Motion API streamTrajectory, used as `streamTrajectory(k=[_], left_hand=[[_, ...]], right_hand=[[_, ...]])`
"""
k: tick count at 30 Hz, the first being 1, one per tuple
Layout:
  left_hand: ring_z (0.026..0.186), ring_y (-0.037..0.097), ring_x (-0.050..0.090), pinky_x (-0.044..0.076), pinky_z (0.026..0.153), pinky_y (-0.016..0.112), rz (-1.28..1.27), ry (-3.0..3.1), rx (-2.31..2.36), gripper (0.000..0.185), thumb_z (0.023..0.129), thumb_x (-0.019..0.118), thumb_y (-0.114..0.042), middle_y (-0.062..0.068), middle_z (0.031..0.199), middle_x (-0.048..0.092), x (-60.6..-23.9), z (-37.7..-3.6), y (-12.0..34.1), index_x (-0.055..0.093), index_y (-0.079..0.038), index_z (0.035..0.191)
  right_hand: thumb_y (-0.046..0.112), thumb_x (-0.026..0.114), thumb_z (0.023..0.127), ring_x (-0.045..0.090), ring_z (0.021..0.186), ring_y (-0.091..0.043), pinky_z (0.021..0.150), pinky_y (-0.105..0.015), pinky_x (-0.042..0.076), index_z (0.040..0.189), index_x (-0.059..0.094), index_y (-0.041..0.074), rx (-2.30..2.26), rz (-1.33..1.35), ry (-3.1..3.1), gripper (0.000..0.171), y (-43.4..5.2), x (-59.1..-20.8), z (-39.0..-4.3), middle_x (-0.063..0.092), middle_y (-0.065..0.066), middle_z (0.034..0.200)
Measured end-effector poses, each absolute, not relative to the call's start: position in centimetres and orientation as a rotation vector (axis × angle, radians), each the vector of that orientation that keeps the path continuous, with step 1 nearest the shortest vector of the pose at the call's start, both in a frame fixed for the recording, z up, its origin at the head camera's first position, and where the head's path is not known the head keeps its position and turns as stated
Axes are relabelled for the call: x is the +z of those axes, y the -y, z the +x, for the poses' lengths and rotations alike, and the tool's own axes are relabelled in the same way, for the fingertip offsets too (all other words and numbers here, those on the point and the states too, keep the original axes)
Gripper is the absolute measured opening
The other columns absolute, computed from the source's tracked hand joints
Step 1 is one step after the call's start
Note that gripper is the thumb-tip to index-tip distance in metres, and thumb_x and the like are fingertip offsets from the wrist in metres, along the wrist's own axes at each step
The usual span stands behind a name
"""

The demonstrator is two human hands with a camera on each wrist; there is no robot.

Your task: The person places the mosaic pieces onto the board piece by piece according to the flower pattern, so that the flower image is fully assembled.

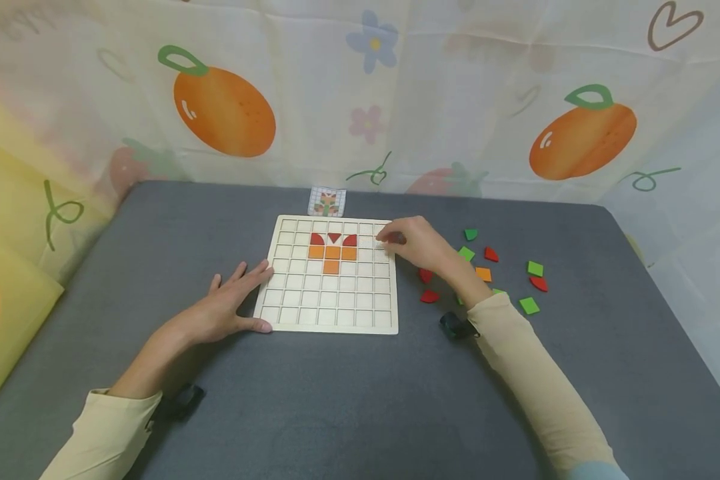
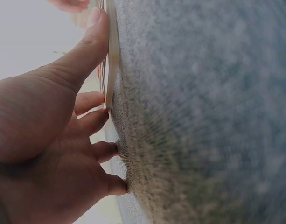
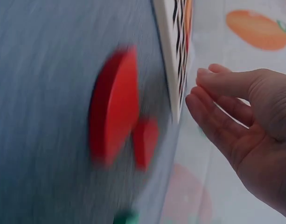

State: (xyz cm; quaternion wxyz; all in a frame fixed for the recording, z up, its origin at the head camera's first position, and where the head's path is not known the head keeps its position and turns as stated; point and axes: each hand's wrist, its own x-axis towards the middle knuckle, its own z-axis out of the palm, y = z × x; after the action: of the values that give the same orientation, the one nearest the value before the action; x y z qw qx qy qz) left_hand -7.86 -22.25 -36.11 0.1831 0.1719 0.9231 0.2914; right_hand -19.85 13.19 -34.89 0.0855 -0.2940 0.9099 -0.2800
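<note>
Two hands work at a wooden grid board (image 1: 364, 301) on a gray tabletop (image 1: 336, 413), a printed pattern card (image 1: 327, 202) just behind it.
The left hand (image 1: 222, 312), relaxed with fingers spread, steadies the board's left edge; the right hand (image 1: 419, 245) bends its thumb and fingertips together over the right edge, though whether they grasp a piece cannot be told. Three red pieces (image 1: 351, 241) top four orange squares (image 1: 333, 253) on the grid; loose red, green and orange tiles (image 1: 483, 274) lie to the right.
</note>
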Motion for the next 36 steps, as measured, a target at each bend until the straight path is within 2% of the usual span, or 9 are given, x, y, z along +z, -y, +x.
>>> streamTrajectory(k=[9, 18, 36], left_hand=[[0.146, 0.049, -0.002, -0.007, 0.107, 0.071, 0.485, -2.597, 0.838, 0.1, 0.079, 0.079, -0.04, 0.019, 0.162, 0.012, -35.9, -7.9, 22.3, 0.024, -0.004, 0.155], [0.145, 0.049, -0.003, -0.006, 0.107, 0.071, 0.484, -2.595, 0.832, 0.101, 0.079, 0.079, -0.041, 0.019, 0.162, 0.011, -35.9, -7.9, 22.4, 0.024, -0.005, 0.155], [0.146, 0.049, -0.002, -0.007, 0.107, 0.071, 0.483, -2.594, 0.841, 0.1, 0.078, 0.079, -0.04, 0.019, 0.162, 0.012, -36.0, -7.8, 22.3, 0.024, -0.005, 0.155]], right_hand=[[0.0, 0.069, 0.089, 0.063, 0.107, -0.033, 0.089, -0.044, 0.052, 0.116, 0.069, -0.001, -0.784, -0.743, -2.81, 0.027, -19.8, -34.5, -20.9, 0.067, -0.019, 0.115], [0.002, 0.066, 0.092, 0.059, 0.11, -0.044, 0.092, -0.052, 0.049, 0.125, 0.062, -0.004, -0.718, -0.527, -2.842, 0.034, -25.4, -34.7, -21.7, 0.059, -0.027, 0.127], [0.008, 0.067, 0.093, 0.061, 0.109, -0.043, 0.091, -0.053, 0.05, 0.12, 0.066, -0.005, -0.706, -0.455, -2.85, 0.03, -27.6, -35.8, -22.4, 0.062, -0.027, 0.122]])
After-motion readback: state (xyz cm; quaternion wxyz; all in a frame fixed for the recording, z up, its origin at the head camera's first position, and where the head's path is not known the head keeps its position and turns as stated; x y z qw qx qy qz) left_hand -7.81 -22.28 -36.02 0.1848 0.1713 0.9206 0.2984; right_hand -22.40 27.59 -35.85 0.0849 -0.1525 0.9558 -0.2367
